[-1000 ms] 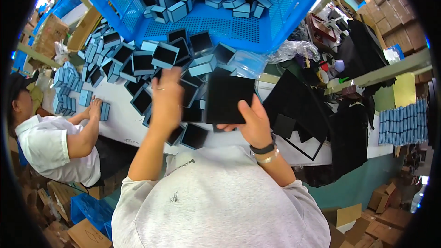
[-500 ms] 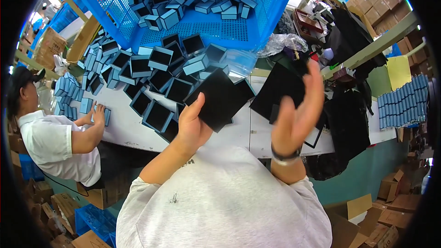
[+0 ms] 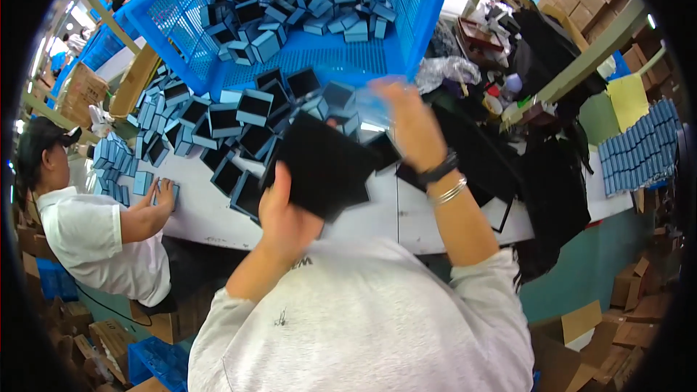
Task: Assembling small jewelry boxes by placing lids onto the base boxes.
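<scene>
My left hand grips a flat black square piece by its near left edge, thumb on top. This piece hides part of the pile of small light-blue boxes with black faces on the table. My right hand is raised near the basket's front right corner, to the right of the pile. Motion smears its fingers, so I cannot tell whether they hold anything. Larger black flat pieces lie on the table behind and right of my right wrist.
A blue plastic basket full of small boxes stands at the back. Crumpled clear plastic lies beside it. At left, a person in white handles boxes. Blue boxes stand in rows at far right. A slanted post crosses the right side.
My right hand has moved up and left, from over the black pieces to beside the pile. The black square in my left hand has shifted slightly left and turned.
</scene>
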Motion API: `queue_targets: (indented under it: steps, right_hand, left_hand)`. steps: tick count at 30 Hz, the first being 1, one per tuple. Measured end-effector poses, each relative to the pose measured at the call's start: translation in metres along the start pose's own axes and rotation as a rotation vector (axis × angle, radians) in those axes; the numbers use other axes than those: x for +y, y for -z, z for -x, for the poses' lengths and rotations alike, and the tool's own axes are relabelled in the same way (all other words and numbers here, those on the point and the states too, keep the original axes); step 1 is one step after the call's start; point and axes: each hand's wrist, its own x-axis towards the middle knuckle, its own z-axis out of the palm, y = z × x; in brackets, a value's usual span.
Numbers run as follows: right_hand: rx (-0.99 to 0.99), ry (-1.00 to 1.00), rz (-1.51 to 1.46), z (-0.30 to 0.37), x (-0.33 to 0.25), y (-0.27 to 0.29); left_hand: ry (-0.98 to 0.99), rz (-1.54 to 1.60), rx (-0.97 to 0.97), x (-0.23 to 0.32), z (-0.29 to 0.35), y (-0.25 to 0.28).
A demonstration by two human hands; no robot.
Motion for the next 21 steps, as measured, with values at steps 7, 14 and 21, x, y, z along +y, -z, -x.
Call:
queue_targets:
  steps: [7, 14, 21]
  right_hand:
    - [0.507, -0.008, -0.545, 0.012, -0.048, 0.003]
    - [-0.315, -0.496, -0.481, 0.000, -0.022, -0.051]
    - [-0.029, -1.046, -0.578, 0.027, 0.089, -0.058]
  left_hand:
    - [-0.006, 0.012, 0.217, -0.002, -0.008, 0.021]
    - [0.279, -0.567, 0.430, -0.007, -0.038, 0.083]
    - [0.006, -1.113, 0.592, 0.056, -0.146, 0.235]
